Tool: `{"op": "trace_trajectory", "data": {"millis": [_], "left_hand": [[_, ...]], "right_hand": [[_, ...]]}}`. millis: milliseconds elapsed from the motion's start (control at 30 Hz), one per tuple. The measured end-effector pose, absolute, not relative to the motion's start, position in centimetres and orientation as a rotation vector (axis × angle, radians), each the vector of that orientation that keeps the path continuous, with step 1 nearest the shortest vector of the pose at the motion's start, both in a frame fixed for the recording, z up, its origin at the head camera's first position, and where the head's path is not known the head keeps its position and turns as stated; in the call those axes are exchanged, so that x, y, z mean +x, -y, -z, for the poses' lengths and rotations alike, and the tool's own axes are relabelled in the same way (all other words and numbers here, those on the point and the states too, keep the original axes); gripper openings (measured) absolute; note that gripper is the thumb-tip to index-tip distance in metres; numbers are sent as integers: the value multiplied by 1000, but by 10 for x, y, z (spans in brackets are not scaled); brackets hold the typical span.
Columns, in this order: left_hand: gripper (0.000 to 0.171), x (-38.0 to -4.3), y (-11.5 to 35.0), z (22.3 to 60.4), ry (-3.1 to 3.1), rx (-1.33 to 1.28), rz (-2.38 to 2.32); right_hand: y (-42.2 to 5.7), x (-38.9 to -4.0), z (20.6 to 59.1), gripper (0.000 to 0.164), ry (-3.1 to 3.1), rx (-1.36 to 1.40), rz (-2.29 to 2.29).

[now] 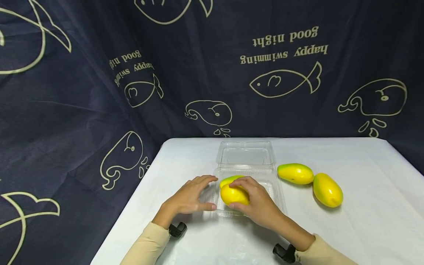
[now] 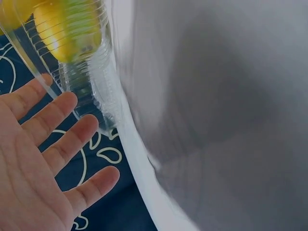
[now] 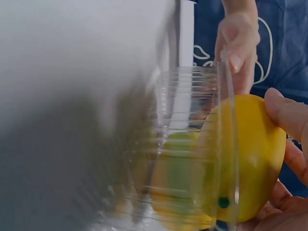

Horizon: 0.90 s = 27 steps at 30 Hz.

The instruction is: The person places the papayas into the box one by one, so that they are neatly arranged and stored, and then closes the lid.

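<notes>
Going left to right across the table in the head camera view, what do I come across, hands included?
Left hand → held fruit → right hand → first loose fruit → second loose fruit.

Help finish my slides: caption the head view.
Right hand holding a yellow fruit at an open clear container, left hand alongside.

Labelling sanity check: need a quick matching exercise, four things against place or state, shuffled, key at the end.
1. Left hand
2. Right hand
3. Clear lid
4. Rightmost fruit

A. Gripping a yellow fruit
B. On the table, right of the box
C. Holding nothing, at the box's left
D. Swung open, at the box's far side

Pairs: 1-C, 2-A, 3-D, 4-B
</notes>
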<state>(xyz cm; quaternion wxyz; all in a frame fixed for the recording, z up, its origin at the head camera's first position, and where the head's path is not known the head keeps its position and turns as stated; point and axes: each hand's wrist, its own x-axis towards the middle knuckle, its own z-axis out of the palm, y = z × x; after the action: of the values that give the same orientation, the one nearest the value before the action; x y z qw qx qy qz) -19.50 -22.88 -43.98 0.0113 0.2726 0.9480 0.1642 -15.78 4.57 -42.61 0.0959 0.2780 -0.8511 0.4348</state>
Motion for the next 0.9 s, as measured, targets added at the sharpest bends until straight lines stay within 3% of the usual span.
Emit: {"op": "trace_trajectory", "data": {"millis": [900], "left_hand": [[86,-194,228,439,-2959,853,-498]], "right_hand": [[-21,-165,444,49,2603,713,-1255]]}}
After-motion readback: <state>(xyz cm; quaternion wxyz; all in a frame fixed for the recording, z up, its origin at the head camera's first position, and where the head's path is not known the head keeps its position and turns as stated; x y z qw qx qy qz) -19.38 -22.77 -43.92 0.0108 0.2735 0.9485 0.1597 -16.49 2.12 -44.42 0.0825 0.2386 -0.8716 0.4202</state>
